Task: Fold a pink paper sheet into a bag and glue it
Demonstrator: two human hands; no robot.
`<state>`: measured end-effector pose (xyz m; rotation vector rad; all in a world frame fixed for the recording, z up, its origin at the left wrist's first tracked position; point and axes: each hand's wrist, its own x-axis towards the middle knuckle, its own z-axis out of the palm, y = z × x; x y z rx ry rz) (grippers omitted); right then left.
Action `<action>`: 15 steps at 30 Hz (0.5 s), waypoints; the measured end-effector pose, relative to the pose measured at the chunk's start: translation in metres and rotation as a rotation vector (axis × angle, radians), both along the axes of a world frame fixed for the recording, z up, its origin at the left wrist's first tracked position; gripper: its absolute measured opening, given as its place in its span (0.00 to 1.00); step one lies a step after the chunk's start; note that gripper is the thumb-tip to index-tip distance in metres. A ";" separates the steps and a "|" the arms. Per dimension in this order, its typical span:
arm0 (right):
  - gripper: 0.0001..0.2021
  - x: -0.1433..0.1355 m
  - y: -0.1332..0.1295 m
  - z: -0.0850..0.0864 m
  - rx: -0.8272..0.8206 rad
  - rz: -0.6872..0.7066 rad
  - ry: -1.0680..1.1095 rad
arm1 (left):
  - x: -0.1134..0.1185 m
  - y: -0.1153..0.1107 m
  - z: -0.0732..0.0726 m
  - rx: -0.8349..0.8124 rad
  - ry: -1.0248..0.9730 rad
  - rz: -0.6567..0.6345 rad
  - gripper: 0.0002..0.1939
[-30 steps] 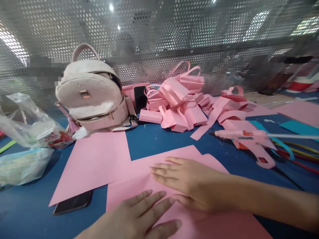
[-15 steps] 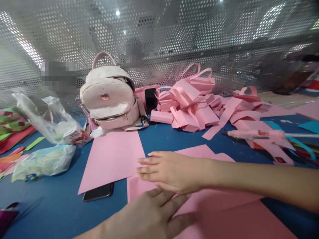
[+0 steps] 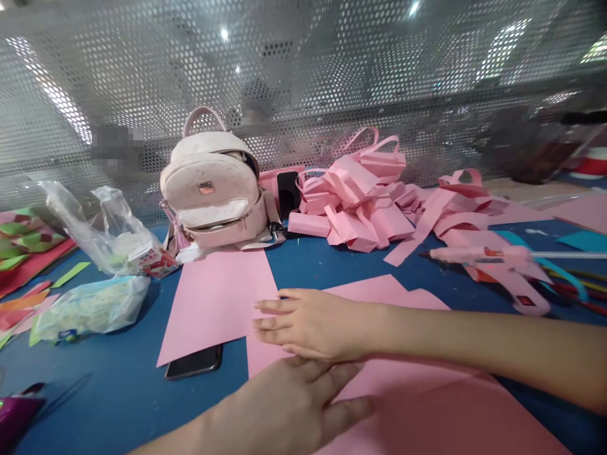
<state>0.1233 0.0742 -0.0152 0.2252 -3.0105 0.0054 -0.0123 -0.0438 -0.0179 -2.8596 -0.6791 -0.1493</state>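
Head view, reading the clock from its centre: at six o'clock, nearest the wearer, the left hand (image 3: 289,404) lies palm down with its thumb and fingers apart, reaching rightward over the pink paper (image 3: 417,417). Its grip is wide and pinches nothing. The paper spreads from six to five o'clock on the blue table (image 3: 118,392), in overlapping layers; the arms hide too much to tell whether it is one folded sheet or several.

Just beyond, also at six, the right hand (image 3: 322,323) rests flat across the paper's upper left part, fingers loosely spread toward nine o'clock. Its grip is likewise wide, with nothing held. The hands meet at its near edge; I cannot tell how far the left fingers run beneath it.

To press the paper well, I judge that the load belongs on flat palms, with one hand anchoring while the other smooths outward, and the edges checked for creep. Crossed hands leave little room to stroke, so separating them would help.

Farther off, at eight, a second pink sheet (image 3: 213,303) partly covers a dark phone (image 3: 196,363); its near right corner adjoins the paper in hand, so a leftward sweep could shift it. A pink glue gun (image 3: 493,254) lies at three, farther back are the pink paper strips (image 3: 351,202) toward one, and a pale backpack (image 3: 213,189) stands between nine and ten.
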 end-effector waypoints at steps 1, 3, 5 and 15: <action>0.21 0.006 0.000 -0.001 -0.010 -0.015 0.005 | 0.000 0.000 0.001 -0.001 -0.002 0.002 0.23; 0.21 0.022 0.001 -0.001 -0.038 -0.054 0.005 | 0.000 0.000 0.001 0.002 -0.012 0.001 0.23; 0.21 0.040 0.002 0.001 -0.064 -0.097 -0.002 | 0.000 0.000 0.000 0.010 -0.024 -0.004 0.23; 0.25 0.130 0.005 0.014 -0.115 -0.437 -0.035 | -0.002 -0.001 -0.005 0.014 -0.054 -0.013 0.22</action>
